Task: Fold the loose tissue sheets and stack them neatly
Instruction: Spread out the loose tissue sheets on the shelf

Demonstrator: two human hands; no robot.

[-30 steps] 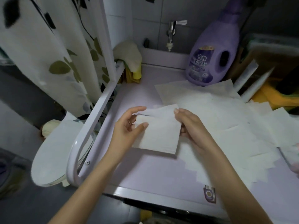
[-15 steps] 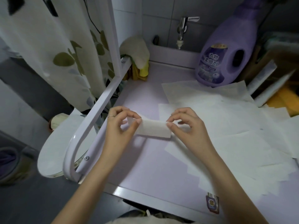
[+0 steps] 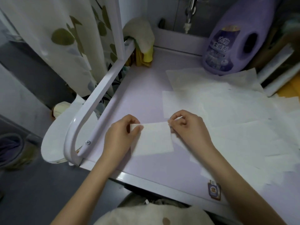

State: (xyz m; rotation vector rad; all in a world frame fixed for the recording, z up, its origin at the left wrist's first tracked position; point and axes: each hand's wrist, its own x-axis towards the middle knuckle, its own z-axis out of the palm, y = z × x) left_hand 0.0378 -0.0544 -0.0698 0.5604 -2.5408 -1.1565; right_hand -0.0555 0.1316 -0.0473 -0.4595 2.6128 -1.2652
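While loose sheets (image 3: 227,111) lie beside, both hands (image 3: 121,135) (image 3: 190,127) pinch the folded tissue (image 3: 154,138).

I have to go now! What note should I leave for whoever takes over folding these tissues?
Left hand pinches the upper left corner of the folded tissue.
Right hand pinches its upper right corner.
The tissue is at the near left part of the purple top; loose sheets lie spread and overlapping to its right, up to the detergent bottle.
Done: this sheet looks folded; no stack of folded ones shows.
Left: set it down, fold the rest, stack them.
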